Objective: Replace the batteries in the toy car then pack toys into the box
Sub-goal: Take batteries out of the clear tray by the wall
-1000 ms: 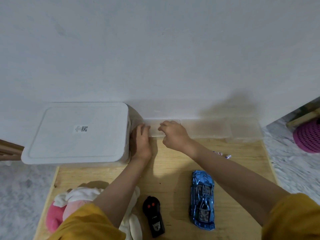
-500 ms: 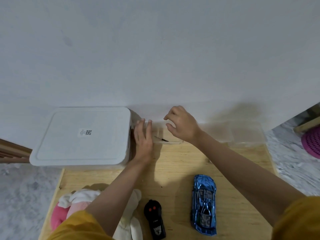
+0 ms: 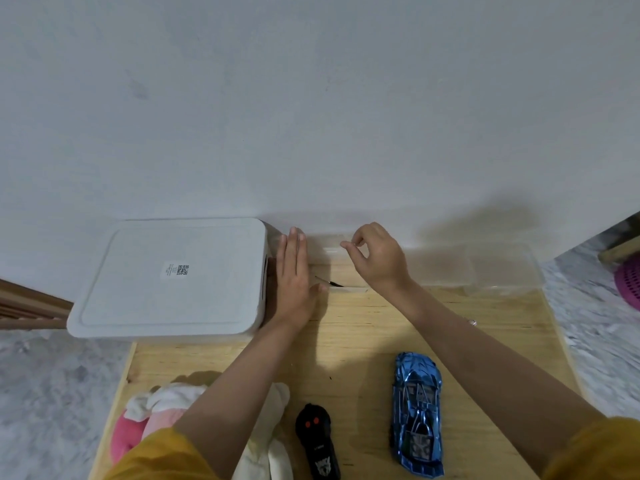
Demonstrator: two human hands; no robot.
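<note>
The blue toy car (image 3: pixel 417 414) lies near the tabletop's (image 3: pixel 363 337) front edge, a black remote (image 3: pixel 317 441) beside it. At the far edge the left hand (image 3: pixel 294 275) rests flat, grasping nothing, against the white box (image 3: pixel 173 275); the right hand (image 3: pixel 375 258) hovers, fingertips pinched, over a clear container (image 3: pixel 485 271).
</note>
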